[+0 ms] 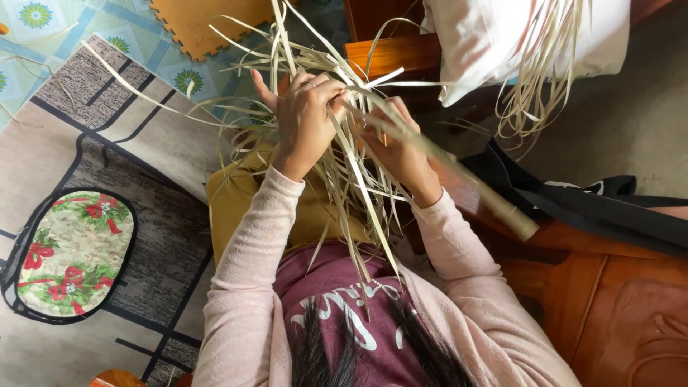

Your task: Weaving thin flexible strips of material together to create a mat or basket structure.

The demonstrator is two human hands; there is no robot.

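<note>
My left hand (304, 118) grips a bundle of thin pale bamboo strips (344, 172) that fan out above and hang down over my lap. A ring shows on one finger. My right hand (398, 150) sits just to the right, closed around a pale bamboo stick (473, 190) that runs diagonally down to the right. The two hands almost touch where the strips meet the stick. Loose strip ends trail across my maroon shirt.
A wooden seat (616, 301) is on the right with a black bag (609, 208) on it. A white cloth (502, 36) with more strips hangs at the top. An oval floral mat (72, 254) lies on the patterned rug at left.
</note>
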